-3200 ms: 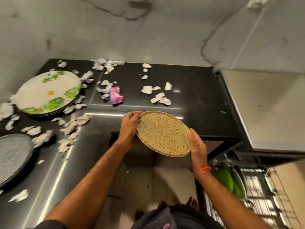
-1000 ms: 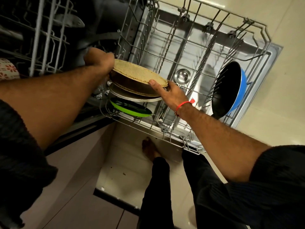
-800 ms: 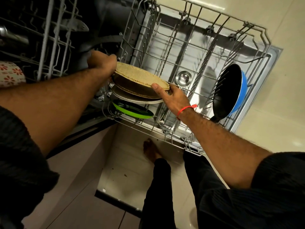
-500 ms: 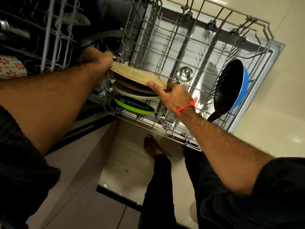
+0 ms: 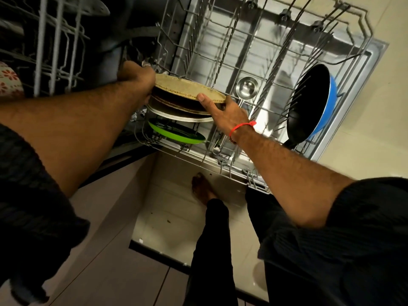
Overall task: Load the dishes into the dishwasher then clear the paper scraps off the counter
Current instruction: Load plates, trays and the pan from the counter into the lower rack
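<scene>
The tan plate is gripped at its left edge by the left hand and pinched at its right rim by the right hand, thumb on top. Over the last second it has been lowered and tilted closer to upright, just above the plates already standing in the lower rack, beside the green plate. Seating between the tines is judged nearly done. A ladle and a blue pan are held further right. The counter scraps remain untouched, out of view.
</scene>
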Available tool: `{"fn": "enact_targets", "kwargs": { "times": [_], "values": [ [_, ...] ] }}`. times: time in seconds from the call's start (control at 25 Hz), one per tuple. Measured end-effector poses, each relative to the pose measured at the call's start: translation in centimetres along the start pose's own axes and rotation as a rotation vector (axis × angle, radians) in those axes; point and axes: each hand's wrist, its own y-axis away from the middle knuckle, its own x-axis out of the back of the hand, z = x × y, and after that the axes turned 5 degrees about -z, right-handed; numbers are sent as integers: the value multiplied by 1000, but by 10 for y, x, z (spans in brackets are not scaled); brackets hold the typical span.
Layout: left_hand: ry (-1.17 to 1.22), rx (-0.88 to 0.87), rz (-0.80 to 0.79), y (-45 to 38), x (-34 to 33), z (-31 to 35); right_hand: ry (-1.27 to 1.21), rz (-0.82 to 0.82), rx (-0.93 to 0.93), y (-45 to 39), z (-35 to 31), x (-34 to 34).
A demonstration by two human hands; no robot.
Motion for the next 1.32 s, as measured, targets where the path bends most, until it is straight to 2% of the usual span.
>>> {"fn": "enact_targets", "kwargs": {
  "times": [0.12,0.2,0.36,0.52,0.64,0.84,0.92,1.04,1.16,1.32],
  "values": [
    [-51,-23,56,-2,-9,-5,-62,-59,8,-6,8,4],
    [-102,-70,126,17,-5,2,-103,-13,43,-6,13,6],
    [-43,-113,224,43,3,-2,-118,106,62,3,24,11],
    [86,-204,257,89,19,-24,-103,146,124,30,20,12],
    [82,-234,249,152,34,-49,-68,139,191,66,12,6],
    [206,-226,195,263,90,-113,117,-7,338,146,-31,-14],
    [208,-183,218,304,114,-140,192,-88,386,183,-52,-25],
    [248,-98,350,371,167,-187,344,-219,575,252,-80,-54],
    [356,-110,501,428,218,-243,484,-435,728,323,-103,-95],
    [470,-75,677,487,273,-329,604,-632,896,411,-115,-171]
  ]
}}
